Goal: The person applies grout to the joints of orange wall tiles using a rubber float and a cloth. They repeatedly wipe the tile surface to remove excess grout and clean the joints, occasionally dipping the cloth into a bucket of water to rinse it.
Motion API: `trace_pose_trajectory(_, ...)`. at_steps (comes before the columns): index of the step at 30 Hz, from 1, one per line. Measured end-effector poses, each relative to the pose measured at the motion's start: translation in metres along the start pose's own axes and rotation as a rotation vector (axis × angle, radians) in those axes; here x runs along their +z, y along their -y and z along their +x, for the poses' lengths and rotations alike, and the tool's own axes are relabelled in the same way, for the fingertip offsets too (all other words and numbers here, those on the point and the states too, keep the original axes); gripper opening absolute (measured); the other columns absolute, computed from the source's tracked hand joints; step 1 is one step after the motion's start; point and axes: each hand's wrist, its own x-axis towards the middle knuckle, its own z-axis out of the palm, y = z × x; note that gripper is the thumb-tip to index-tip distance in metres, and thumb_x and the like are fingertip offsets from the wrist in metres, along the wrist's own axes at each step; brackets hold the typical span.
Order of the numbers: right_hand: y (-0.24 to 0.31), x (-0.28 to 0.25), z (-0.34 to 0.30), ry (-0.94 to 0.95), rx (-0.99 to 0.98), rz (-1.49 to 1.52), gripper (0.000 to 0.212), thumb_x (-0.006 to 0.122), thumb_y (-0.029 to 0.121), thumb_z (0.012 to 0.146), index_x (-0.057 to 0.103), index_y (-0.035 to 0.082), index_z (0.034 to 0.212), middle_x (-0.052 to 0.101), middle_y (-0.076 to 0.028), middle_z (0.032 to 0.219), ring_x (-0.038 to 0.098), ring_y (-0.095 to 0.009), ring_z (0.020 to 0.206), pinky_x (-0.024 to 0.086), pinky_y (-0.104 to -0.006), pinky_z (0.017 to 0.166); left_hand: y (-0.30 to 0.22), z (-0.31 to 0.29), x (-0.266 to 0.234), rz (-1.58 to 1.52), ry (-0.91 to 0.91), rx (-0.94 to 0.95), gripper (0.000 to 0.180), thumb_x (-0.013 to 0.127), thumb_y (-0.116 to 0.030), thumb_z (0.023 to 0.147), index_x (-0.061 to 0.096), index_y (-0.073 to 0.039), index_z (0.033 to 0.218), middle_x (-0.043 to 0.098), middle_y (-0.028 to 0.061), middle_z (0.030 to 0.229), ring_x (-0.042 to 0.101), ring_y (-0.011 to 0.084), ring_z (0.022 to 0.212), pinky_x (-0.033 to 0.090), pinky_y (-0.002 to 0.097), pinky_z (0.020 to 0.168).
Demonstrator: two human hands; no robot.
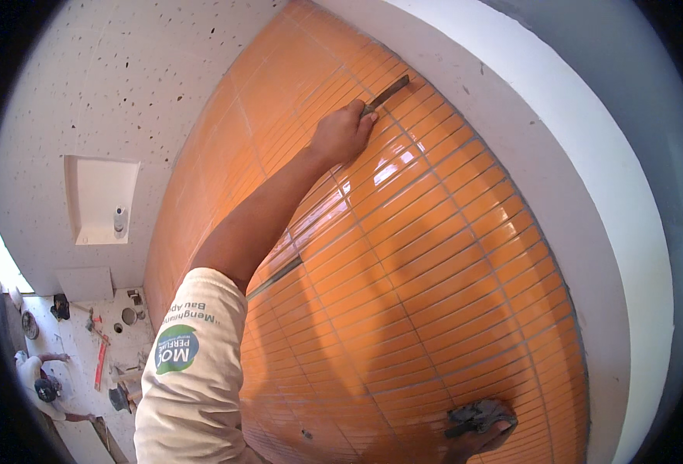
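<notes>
My left hand (344, 133) reaches up and grips a narrow flat metal tool (388, 93), whose tip rests in a grout line of the glossy orange tiled wall (434, 263). My left arm in a cream short sleeve (194, 371) stretches across the tiles. At the lower right, my right hand (487, 439) presses a dark grey rag (476, 416) against the same tiles.
A white plastered band (589, 201) borders the tiles on the right. The speckled white wall (109, 93) on the left has a recessed niche (102, 199) holding a small bottle (119, 221). At lower left another person (40, 379) crouches on a floor strewn with tools (102, 363).
</notes>
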Motion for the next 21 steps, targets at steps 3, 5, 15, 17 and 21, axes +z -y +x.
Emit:
trace_pose_trajectory(3,-0.004,0.002,0.000,-0.014,-0.018,-0.006,0.054,0.046,0.046,0.100,0.051,-0.004,0.118,0.056,-0.013,0.101,0.055,-0.023,0.090,0.049,-0.0342,0.069,-0.004,0.013,0.000,0.041,-0.014,-0.034,0.038,0.049,-0.039,0.098,0.052,-0.001,0.091,0.063,0.0262,0.079,0.063,0.0446,0.077,0.048,0.0514,0.067)
trace_pose_trajectory(5,0.006,0.017,-0.002,-0.017,-0.060,0.006,0.054,0.046,0.046,0.099,0.051,-0.004,0.118,0.056,-0.014,0.103,0.055,-0.023,0.091,0.049,-0.0349,0.071,-0.006,0.012,0.004,0.027,0.042,-0.061,0.040,0.049,-0.040,0.099,0.051,-0.001,0.091,0.063,0.0260,0.079,0.063,0.0444,0.077,0.048,0.0512,0.068)
trace_pose_trajectory(15,-0.024,-0.013,0.000,-0.038,0.093,0.084,0.057,0.050,0.050,0.097,0.050,-0.004,0.118,0.054,-0.015,0.111,0.053,-0.024,0.097,0.049,-0.0372,0.077,0.034,-0.053,-0.014,0.032,0.166,-0.240,0.044,0.044,-0.042,0.100,0.050,0.001,0.096,0.064,0.0283,0.085,0.063,0.0453,0.085,0.048,0.0517,0.073)
trace_pose_trajectory(17,0.009,0.003,-0.003,0.030,0.035,0.194,0.056,0.049,0.049,0.098,0.050,-0.003,0.118,0.054,-0.014,0.111,0.053,-0.024,0.097,0.048,-0.0376,0.078,0.048,-0.076,-0.011,0.035,0.095,-0.301,0.044,0.043,-0.042,0.100,0.049,0.001,0.097,0.063,0.0289,0.085,0.063,0.0459,0.085,0.049,0.0519,0.072)
trace_pose_trajectory(21,0.020,0.018,-0.013,-0.147,0.064,0.092,0.054,0.048,0.047,0.099,0.051,-0.003,0.117,0.054,-0.014,0.110,0.053,-0.025,0.096,0.048,-0.0383,0.079,0.059,-0.089,-0.030,0.084,0.077,-0.289,0.044,0.042,-0.042,0.100,0.051,0.001,0.096,0.064,0.0277,0.085,0.063,0.0467,0.085,0.049,0.0523,0.073)
